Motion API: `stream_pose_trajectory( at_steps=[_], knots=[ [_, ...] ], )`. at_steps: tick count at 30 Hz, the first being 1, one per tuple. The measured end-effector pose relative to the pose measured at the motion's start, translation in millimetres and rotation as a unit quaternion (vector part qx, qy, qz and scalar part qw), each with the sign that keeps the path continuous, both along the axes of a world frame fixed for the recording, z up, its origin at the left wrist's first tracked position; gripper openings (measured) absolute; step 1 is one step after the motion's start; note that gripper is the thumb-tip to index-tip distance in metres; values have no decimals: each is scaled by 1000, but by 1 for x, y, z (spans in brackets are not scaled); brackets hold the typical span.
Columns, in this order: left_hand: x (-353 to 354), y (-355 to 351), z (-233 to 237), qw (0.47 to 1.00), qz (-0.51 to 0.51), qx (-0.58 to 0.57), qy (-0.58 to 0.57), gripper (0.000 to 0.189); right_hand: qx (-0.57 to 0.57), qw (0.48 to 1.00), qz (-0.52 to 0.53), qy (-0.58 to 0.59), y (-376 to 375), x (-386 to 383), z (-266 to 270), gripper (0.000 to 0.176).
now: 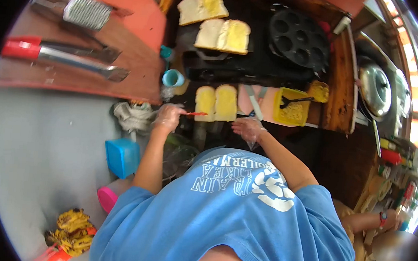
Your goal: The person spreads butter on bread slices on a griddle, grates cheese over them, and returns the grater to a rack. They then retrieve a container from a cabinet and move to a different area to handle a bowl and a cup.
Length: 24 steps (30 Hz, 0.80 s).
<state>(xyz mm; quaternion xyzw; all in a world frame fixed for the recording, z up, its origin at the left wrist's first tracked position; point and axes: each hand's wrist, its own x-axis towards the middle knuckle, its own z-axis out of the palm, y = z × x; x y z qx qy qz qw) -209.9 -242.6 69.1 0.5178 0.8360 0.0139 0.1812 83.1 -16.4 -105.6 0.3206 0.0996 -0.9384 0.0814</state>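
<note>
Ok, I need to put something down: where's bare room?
Two patches look bare: the tabletop between the red-handled tongs and its near edge, and the black surface between upper bread and dimpled pan. Crowded: the pink board under knife and yellow tray.

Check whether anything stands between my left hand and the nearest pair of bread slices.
Nothing visible blocks the way; only the red utensil held in the left hand spans the gap, its tip over the left slice.
</note>
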Motion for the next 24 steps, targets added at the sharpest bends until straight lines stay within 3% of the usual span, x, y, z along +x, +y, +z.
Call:
stream_pose_trajectory(
  at_steps=[2, 3, 4, 5, 8, 10, 12, 13, 14, 15, 18, 20, 22, 24],
  knots=[
    [-7, 10, -10, 982, 42, 67, -170, 27, 216, 967, 111, -84, 1, -4, 37, 41],
    [1, 26, -6, 982, 20, 69, -174, 27, 220, 967, 90, -91, 13, 1, 44, 41],
    [10, 43, 3, 960, 68, 99, -252, 26, 560, 782, 269, 52, 28, 5, 51, 36],
    [18, 61, 13, 929, 119, 125, -328, 27, 785, 435, 404, 176, 40, 12, 59, 32],
    [73, 144, 60, 916, 67, 120, -377, 28, 762, 488, 419, 80, 51, 48, 105, 27],
    [117, 201, 69, 912, 45, 76, -401, 30, 764, 493, 409, 70, 61, 77, 111, 29],
    [159, 255, 39, 883, 1, 98, -459, 29, 708, 587, 386, -73, 67, 110, 111, 35],
    [183, 283, 39, 905, -28, 97, -414, 29, 710, 587, 382, -75, 72, 127, 111, 35],
    [207, 311, 38, 923, -58, 95, -367, 29, 684, 631, 352, -97, 75, 145, 109, 39],
    [225, 337, 17, 924, -82, 119, -353, 30, 656, 673, 320, -117, 80, 160, 108, 44],
    [269, 399, -29, 938, -171, 200, -226, 34, 621, 718, 286, -133, 98, 192, 120, 46],
    [285, 413, -18, 948, -143, 180, -218, 34, 606, 734, 278, -131, 108, 204, 108, 48],
    [287, 413, -11, 961, -156, 181, -137, 31, 593, 746, 280, -119, 119, 208, 108, 49],
    [283, 393, -2, 959, -133, 223, -113, 28, 579, 756, 286, -107, 130, 206, 119, 64]
  ],
)
